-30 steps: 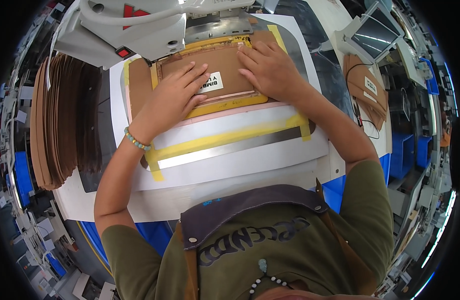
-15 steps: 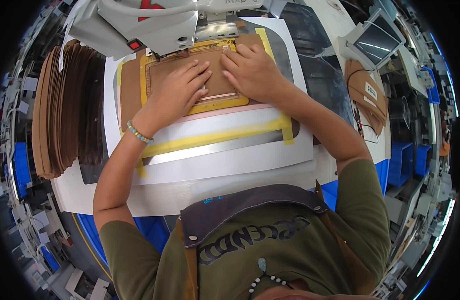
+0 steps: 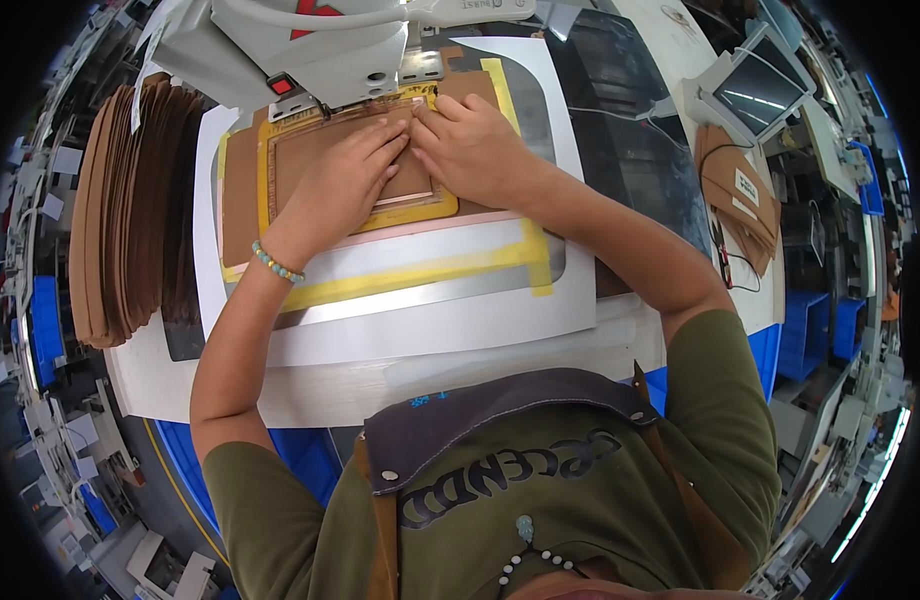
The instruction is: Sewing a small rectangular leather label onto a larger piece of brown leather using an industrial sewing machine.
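My left hand (image 3: 340,190) lies open, fingers stretched over the brown piece (image 3: 300,160) inside a yellow template frame (image 3: 400,214); its wrist has a beaded bracelet. My right hand (image 3: 470,150) rests open with slightly bent fingers on that piece and the frame's right side, its fingertips close to the left hand's. The frame sits on a larger brown panel (image 3: 242,180), over a white sheet (image 3: 430,340) with yellow tape strips (image 3: 420,273). Just beyond my fingers, a grey sewing machine head (image 3: 320,55) overhangs the frame's far edge; its foot (image 3: 325,108) is small and partly hidden.
A tall stack of brown pieces (image 3: 115,210) stands at left. At right are a tilted screen (image 3: 750,80), more labelled brown pieces (image 3: 735,215), scissors (image 3: 720,250) and a cable. Blue bins (image 3: 805,330) stand past the pale table edge (image 3: 160,395).
The frame, panel, taped sheet and both my hands have shifted left and slightly away from me under the machine head. The white label inside the frame is now hidden under my fingers.
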